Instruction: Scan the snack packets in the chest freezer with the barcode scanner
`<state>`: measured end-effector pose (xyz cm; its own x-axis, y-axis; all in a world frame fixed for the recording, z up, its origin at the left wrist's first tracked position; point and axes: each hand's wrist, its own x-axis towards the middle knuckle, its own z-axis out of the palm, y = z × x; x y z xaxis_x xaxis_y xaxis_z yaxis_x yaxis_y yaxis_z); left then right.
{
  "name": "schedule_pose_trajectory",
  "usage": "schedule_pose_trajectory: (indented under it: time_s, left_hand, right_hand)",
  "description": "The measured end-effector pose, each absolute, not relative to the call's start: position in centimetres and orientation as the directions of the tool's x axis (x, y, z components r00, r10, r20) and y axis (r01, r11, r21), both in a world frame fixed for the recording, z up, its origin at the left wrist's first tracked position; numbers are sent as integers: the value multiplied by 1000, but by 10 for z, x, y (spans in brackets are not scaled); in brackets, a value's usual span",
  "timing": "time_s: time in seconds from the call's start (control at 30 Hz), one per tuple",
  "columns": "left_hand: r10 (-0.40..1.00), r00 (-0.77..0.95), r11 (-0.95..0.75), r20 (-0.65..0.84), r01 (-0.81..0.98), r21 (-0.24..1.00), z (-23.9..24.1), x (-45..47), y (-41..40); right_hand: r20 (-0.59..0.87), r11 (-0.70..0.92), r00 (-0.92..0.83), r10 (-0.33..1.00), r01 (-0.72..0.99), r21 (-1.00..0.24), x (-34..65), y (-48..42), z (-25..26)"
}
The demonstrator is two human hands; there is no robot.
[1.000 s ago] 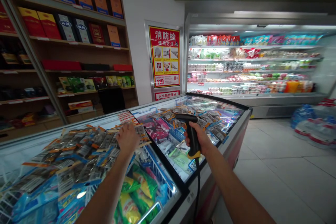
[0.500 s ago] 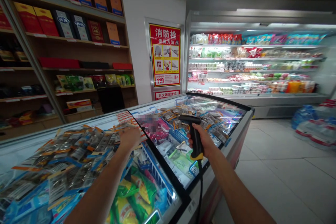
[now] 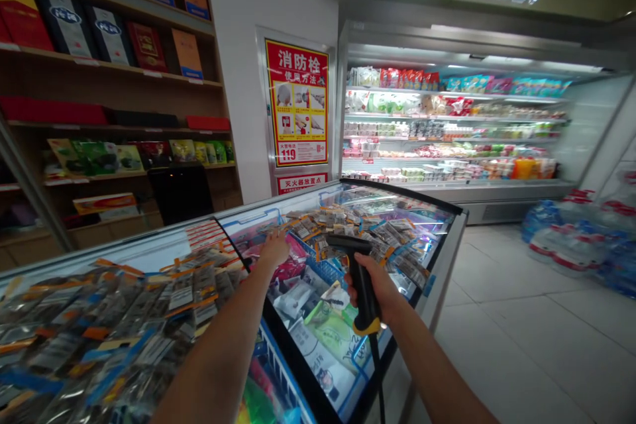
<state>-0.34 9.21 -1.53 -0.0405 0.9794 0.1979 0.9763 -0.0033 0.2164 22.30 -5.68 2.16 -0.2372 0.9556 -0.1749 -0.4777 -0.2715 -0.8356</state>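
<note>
Glass-topped, one long freezer point(image 3: 450, 238) with two curved lids, strewn with small packets point(image 3: 149, 305) beyond counting. Holds one black scanner point(image 3: 358, 265) with a yellow collar upright in the right hand point(image 3: 381, 286), fingers wrapped tight round its handle, above the right-hand lid. Trails one black cable point(image 3: 378, 371) from its base. Rests the left hand point(image 3: 275, 248) palm down on the glass, just left of the scanner, gripping nothing.

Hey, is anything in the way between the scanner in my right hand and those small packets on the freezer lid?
Nothing visible. The scanner in the right hand faces the packets on the glass lid with open air between. The left hand sits off to the side.
</note>
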Motion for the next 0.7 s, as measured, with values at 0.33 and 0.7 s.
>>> schedule_pose_trajectory:
  time_s: [0.33,0.7]
  left_hand:
    - [997,34,-44,62,984,173,-1,5,61]
    - [925,-318,255,209,926,280,3,13,22]
  right_hand:
    - [-173,-267,-228,958,-499,-824,222,-59,26]
    - [-122,-218,-213,969,-519,-827,227,-76,38]
